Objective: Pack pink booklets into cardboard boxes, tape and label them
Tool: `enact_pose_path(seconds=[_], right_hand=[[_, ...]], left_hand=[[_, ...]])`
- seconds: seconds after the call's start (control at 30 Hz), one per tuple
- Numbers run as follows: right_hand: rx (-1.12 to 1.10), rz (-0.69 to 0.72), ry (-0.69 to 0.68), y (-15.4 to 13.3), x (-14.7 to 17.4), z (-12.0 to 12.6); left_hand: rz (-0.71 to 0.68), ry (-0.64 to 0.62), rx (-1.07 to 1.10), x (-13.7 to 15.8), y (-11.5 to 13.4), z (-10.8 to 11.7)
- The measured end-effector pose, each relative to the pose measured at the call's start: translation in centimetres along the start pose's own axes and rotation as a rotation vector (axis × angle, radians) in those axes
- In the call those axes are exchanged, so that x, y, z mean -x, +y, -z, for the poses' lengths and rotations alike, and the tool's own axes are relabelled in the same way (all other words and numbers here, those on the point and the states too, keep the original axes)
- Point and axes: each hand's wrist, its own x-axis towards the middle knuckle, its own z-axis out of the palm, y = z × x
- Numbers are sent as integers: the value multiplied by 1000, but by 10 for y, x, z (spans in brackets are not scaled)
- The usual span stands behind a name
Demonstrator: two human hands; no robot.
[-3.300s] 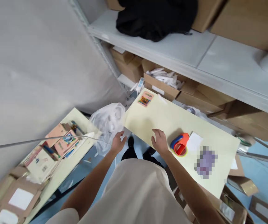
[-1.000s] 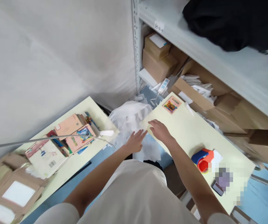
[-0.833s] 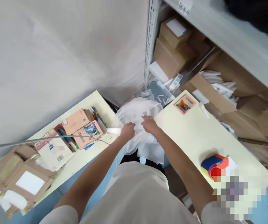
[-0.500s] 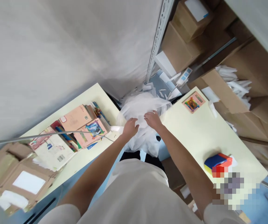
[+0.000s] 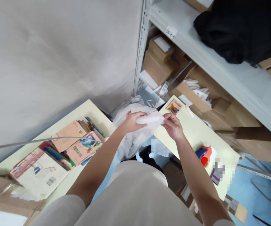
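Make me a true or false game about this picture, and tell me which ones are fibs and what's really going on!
1. The left hand is holding white plastic. True.
2. The right hand is inside a cardboard box. False: the right hand is pinching one end of the white plastic.
3. Books are piled on the left table. True.
4. The black cloth is lying on the floor. False: the black cloth is on the shelf.
5. The orange and blue tape dispenser is on the right table. True.
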Motion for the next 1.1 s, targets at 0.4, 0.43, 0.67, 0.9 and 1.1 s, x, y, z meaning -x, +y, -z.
enact_pose_path(seconds=[0.4, 0.43, 0.67, 0.9, 1.1], right_hand=[[911, 323, 146, -88, 33, 1], [869, 304, 151, -89, 30, 6], [106, 91, 7, -82, 9, 31], [-466, 309, 182, -103, 34, 5], [-345, 424, 607, -94, 44, 45]], left_hand=[[-719, 463, -417, -34, 107, 17], [-738, 521, -386, -35, 111, 14], [-657, 698, -153, -36, 97, 16], [-243, 352, 128, -27, 49, -40], [101, -149, 228, 4, 29, -75]])
